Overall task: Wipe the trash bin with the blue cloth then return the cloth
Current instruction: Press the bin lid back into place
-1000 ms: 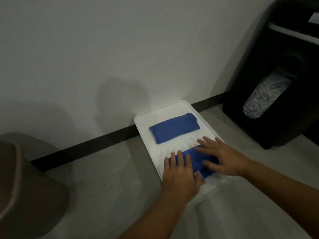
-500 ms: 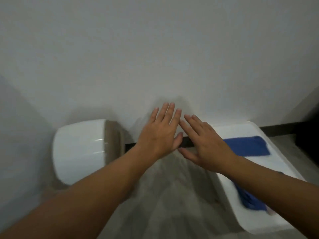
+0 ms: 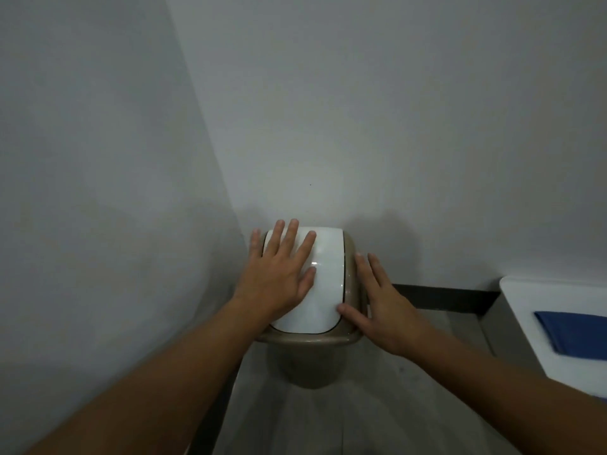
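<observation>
The trash bin (image 3: 308,353) stands on the floor (image 3: 377,405) in the corner where two pale walls meet, its back close to the far wall (image 3: 361,126). It has a beige body and a white domed lid (image 3: 323,287) set in a beige rim.

The left hand (image 3: 279,274) lies flat on the left part of the lid, palm down, the fingers spread wide and pointing to the far wall. It holds nothing; the little finger reaches over the left edge of the rim. The right hand (image 3: 382,305) is also flat and wide, with nothing in it. It lies along the right side of the bin, the thumb touching the near right corner of the lid and the other fingers stretched along the beige rim. So the bin is directly under and between both hands.

The blue cloth (image 3: 573,334) is not in either hand. It lies folded on a white tray (image 3: 522,310) at the right edge of the view, well apart from the bin and to the right of the right forearm. A dark baseboard (image 3: 443,298) runs along the foot of the wall between the bin and the tray.
</observation>
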